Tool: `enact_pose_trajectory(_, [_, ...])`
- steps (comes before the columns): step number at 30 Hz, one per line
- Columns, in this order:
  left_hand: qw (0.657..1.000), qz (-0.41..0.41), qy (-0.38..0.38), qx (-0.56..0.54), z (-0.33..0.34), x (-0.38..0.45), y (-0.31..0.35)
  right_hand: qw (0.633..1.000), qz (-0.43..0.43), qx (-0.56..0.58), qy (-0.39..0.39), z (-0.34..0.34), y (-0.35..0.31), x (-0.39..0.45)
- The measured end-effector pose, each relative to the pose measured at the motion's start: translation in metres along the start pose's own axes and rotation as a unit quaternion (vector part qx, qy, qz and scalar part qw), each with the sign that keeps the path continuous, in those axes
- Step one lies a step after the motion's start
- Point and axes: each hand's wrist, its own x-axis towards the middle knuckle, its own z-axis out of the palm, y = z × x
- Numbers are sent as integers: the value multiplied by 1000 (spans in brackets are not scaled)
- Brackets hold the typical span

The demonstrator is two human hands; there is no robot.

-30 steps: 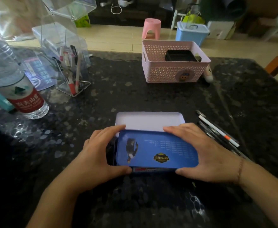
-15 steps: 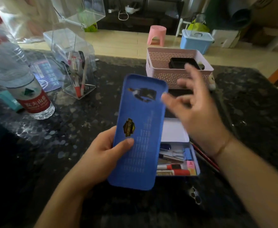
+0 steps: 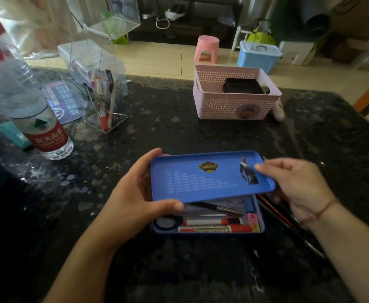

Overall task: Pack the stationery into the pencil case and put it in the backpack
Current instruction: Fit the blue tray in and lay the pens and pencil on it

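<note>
A blue pencil case lid hovers flat over the open pencil case box, covering its far half. My left hand grips the lid's left edge, thumb on its near rim. My right hand pinches the lid's right end. In the box's uncovered near part lie two red markers, a dark pen, a round black item and a pink tab. Loose pens lie on the table under my right hand. No backpack is in view.
On the dark stone table stand a pink perforated basket holding a black tray, a clear acrylic pen holder with pens, and a water bottle at the left. A wooden chair edge shows at the far right.
The lid was held upright in my left hand alone. It has since turned level over the box, with the picture end to the right, and my right hand has taken its right end.
</note>
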Motion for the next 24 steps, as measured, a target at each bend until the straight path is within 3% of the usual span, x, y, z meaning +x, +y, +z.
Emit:
enact_pose_trajectory(2, [986, -18, -9, 168, 0, -4, -1, 999, 4, -23, 44, -5, 16, -16])
enact_pose_trajectory(4, [948, -31, -46, 314, 0, -9, -2, 998, 2, -25, 61, -8, 27, -27])
enact_pose_trajectory(6, [921, -38, -93, 377, 2, -13, -4, 997, -10, -36, 61, -8, 35, -35])
enact_pose_trajectory(13, [900, 11, -84, 428, -2, -16, -11, 957, -188, -211, 66, -4, 49, -54])
enact_pose_trajectory(24, [881, -37, -98, 461, 4, -8, -18, 950, -207, -232, 25, -4, 59, -53])
